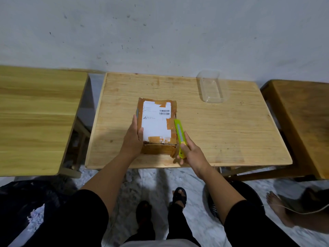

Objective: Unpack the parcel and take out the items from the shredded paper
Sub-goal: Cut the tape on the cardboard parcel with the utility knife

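A brown taped cardboard parcel (157,125) with a white shipping label lies closed near the front of the middle wooden table (222,125). My left hand (132,138) presses flat against the parcel's left side, thumb on its top. My right hand (191,154) grips a yellow-green utility knife (179,136) that lies along the parcel's right edge, tip pointing away from me. No shredded paper or contents are visible.
A clear plastic tray (211,88) sits at the table's back right. Wooden tables stand to the left (35,118) and right (302,122) with gaps between. A wall runs behind. Another person's bare foot (277,207) is on the floor at right.
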The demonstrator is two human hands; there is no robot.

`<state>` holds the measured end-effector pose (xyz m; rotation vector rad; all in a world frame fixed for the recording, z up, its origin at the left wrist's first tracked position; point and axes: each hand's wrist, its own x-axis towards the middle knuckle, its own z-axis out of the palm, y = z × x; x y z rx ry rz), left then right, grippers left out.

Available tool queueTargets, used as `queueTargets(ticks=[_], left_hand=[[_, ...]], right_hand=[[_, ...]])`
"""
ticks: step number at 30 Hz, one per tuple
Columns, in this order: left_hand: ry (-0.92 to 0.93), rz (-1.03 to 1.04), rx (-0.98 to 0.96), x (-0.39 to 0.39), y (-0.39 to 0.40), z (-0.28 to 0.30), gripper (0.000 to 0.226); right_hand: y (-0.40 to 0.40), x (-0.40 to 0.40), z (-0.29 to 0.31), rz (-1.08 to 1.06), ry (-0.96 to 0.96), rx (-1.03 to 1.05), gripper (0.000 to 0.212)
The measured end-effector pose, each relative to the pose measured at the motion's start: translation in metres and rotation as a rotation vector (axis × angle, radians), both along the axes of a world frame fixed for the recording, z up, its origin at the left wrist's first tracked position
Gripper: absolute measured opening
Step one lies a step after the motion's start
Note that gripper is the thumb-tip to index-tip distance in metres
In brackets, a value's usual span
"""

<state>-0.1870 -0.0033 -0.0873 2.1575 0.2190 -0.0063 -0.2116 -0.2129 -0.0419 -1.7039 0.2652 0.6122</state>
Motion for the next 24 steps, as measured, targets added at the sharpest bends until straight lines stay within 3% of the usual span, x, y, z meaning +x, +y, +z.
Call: queueTargets(ticks=[11, 24], left_hand=[[-0.012, 0.015, -0.013, -0.002, -0.001, 0.000, 0.055], [0.032, 0.127, 0.104, 0.002, -0.009, -0.004, 0.052]], right_hand=[[-0.022, 0.004, -0.017, -0.046, -0.111, -0.048, 0.054], [-0.032, 0.164, -0.064, -0.096, -0.118, -0.204, 0.053]])
